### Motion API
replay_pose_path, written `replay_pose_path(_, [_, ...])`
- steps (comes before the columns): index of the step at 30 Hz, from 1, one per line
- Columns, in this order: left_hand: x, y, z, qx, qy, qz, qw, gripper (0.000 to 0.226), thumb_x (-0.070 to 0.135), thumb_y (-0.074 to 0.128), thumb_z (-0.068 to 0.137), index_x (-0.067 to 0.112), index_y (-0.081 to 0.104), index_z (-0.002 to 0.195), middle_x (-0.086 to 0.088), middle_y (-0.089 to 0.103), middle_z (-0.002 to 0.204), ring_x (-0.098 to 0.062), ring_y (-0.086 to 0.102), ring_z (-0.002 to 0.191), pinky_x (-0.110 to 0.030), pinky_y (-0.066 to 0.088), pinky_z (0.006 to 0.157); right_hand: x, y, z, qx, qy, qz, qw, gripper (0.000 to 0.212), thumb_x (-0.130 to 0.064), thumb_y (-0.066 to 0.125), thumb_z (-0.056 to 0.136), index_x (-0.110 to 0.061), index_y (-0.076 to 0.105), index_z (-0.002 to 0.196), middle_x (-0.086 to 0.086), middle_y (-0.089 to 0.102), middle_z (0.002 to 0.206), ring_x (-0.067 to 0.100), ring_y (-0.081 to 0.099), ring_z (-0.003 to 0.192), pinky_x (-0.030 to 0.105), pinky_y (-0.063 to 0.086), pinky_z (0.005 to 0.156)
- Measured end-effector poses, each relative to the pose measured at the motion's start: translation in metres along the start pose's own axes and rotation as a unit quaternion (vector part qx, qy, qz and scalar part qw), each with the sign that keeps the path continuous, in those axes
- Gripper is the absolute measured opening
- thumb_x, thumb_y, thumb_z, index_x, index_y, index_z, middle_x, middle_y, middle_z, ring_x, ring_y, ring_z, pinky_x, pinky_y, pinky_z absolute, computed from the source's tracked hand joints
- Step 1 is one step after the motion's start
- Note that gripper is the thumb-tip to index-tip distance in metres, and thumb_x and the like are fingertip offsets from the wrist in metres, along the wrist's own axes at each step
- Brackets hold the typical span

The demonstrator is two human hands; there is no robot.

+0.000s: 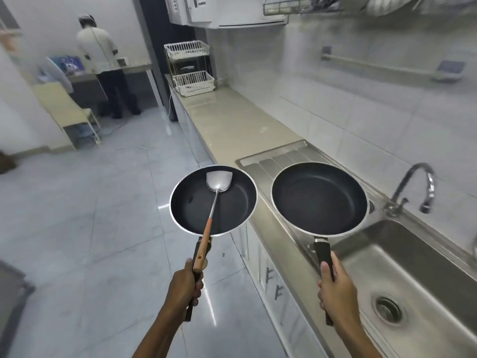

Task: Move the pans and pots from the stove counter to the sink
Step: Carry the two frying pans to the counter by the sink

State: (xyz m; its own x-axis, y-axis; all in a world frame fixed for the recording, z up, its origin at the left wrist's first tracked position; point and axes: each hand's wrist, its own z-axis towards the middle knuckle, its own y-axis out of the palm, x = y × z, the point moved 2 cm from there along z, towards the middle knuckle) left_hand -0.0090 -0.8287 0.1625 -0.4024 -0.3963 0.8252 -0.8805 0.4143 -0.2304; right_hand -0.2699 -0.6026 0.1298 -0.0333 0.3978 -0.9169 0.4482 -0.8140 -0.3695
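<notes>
We carry two dark non-stick pans, one in each hand. Left hand wraps tight round the black handle of the smaller pan, pinning the wooden grip of a steel spatula against it; the spatula's blade rests inside the pan. This pan hangs over the tiled floor, just off the counter edge. Right hand is fisted round the handle of the larger pan, thumb along the top. That pan sits over the ribbed drainboard, beside the steel sink; we cannot tell whether it touches. Faucet stands behind the basin. Another person stands far off, back turned.
</notes>
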Motion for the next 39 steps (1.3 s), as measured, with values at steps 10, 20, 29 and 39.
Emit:
replay_pose_path(10, [0.123,-0.027,0.248,0.004,0.014,0.013,1.0,0.06,0.045,0.029,0.108,0.006,0.058,0.072,-0.004,0.05,0.051,-0.014,0.039,0.04,-0.024,0.035,0.041,-0.093,0.178,0.181,0.01,0.003,0.011,1.0,0.045,-0.024,0.05,0.105,-0.031,0.048,0.15,0.008,0.055,0.06,0.016,0.043,0.039,0.028,0.041,0.037])
replay_pose_path(20, [0.293,-0.054,0.518,-0.052,0.032,0.074,0.995,0.061,0.045,0.029,0.108,0.006,0.058,0.071,-0.003,0.05,0.05,-0.014,0.04,0.042,-0.026,0.035,0.042,-0.199,0.358,0.343,0.069,0.038,0.016,0.997,0.044,-0.028,0.047,0.106,-0.036,0.047,0.149,0.01,0.056,0.061,0.015,0.047,0.041,0.029,0.045,0.039])
replay_pose_path(29, [0.4,-0.003,0.74,-0.124,0.049,0.12,0.984,0.059,0.044,0.028,0.108,0.007,0.056,0.071,-0.002,0.048,0.048,-0.015,0.039,0.043,-0.026,0.034,0.042,-0.234,0.486,0.506,0.137,0.06,-0.008,0.989,0.036,-0.038,0.046,0.105,-0.048,0.051,0.139,0.003,0.068,0.089,0.028,0.066,0.073,0.048,0.061,0.067])
replay_pose_path(39, [0.529,0.064,0.967,-0.184,0.049,0.208,0.959,0.062,0.043,0.027,0.108,0.004,0.061,0.074,-0.002,0.047,0.047,-0.016,0.039,0.042,-0.028,0.033,0.042,-0.283,0.591,0.657,0.239,0.179,0.046,0.953,0.043,-0.032,0.048,0.105,-0.04,0.048,0.147,0.009,0.063,0.064,0.018,0.054,0.044,0.031,0.047,0.042])
